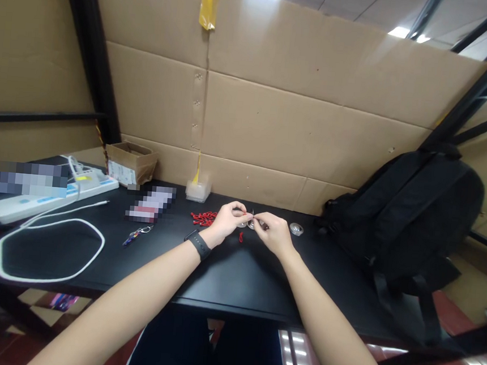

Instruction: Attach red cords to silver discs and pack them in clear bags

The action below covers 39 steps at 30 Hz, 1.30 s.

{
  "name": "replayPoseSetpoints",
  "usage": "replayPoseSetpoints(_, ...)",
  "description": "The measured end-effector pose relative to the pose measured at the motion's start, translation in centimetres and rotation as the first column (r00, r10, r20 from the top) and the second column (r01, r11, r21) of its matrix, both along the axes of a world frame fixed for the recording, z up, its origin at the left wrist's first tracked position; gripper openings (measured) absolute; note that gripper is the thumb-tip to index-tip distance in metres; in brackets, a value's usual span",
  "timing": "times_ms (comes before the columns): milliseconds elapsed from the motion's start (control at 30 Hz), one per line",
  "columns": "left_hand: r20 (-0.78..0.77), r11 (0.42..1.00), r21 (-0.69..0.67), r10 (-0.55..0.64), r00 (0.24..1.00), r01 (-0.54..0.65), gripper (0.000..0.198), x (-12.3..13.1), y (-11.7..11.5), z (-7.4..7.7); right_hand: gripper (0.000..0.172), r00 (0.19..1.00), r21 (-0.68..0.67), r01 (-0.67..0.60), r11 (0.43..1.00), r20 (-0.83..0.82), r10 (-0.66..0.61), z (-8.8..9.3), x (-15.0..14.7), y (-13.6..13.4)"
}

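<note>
Small red cord (246, 213) appeared pinched by the left hand (224, 224); right hand (275, 232) closed alongside, contents unclear; light, steady pressure suited both.

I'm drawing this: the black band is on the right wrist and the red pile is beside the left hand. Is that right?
Not quite: the head view shows the black band on the left wrist, not the right. The red pile is beside the left hand, as you said.
</note>
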<state>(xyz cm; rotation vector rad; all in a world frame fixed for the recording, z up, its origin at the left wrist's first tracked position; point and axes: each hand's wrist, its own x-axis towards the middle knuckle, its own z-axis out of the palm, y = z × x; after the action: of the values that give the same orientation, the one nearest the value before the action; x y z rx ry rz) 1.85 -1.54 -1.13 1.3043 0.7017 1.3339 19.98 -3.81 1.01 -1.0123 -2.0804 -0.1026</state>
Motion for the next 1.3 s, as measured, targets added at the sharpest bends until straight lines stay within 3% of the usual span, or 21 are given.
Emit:
replayPoseSetpoints(133,-0.142,0.992,0.114,0.069,0.987,-0.053,0.029,0.0,0.2,-0.1,0.016,0.998,-0.049,0.038,0.998,0.051,-0.036,0.0,0.1,-0.1)
replayPoseSetpoints(200,-0.283,0.953,0.27,0.216,0.935,-0.138,0.022,-0.2,0.0,0.3,0.014,0.997,-0.074,0.052,0.996,0.063,-0.048,0.0,0.2,0.0)
replayPoseSetpoints(267,-0.402,0.886,0.437,0.348,0.847,-0.156,0.028,-0.3,-0.4,0.9,0.013,0.996,-0.083,0.063,0.995,0.069,-0.057,0.0,0.3,0.1)
replayPoseSetpoints(333,-0.512,0.849,0.526,0.368,0.776,-0.056,0.036,-0.6,-1.0,1.5,0.014,0.996,-0.08,0.068,0.994,0.069,-0.063,-0.1,0.4,0.3)
replayPoseSetpoints(467,-0.66,0.827,0.551,0.349,0.665,0.113,0.024,-1.0,-1.7,2.1,0.014,0.995,-0.08,0.074,0.994,0.075,-0.068,-0.3,0.6,0.5)
replayPoseSetpoints(700,-0.716,0.795,0.597,0.466,0.52,0.11,0.016,-1.2,-1.2,1.2,0.012,0.993,-0.067,0.106,0.992,0.054,-0.102,0.2,1.0,0.3)
replayPoseSetpoints(967,-0.665,0.775,0.631,0.515,0.541,0.037,0.016,-0.6,-1.1,1.4,0.012,0.996,-0.082,-0.06,0.995,-0.07,0.054,0.5,1.1,0.4)
replayPoseSetpoints(1067,-0.649,0.734,0.678,0.576,0.497,0.035,0.013,-1.3,-0.7,1.8,0.011,1.0,-0.093,-0.014,0.996,-0.027,0.012,0.6,1.4,0.5)
replayPoseSetpoints(1167,-0.619,0.702,0.71,0.655,0.434,-0.046,0.018,-2.4,0.1,2.0,0.013,0.996,-0.104,0.074,0.992,-0.033,-0.077,0.9,2.4,1.1)
replayPoseSetpoints(1300,-0.64,0.715,0.69,0.677,0.363,-0.114,0.021,-3.8,1.9,1.1,0.013,0.977,-0.156,0.213,0.964,0.012,-0.214,0.6,4.7,2.2)
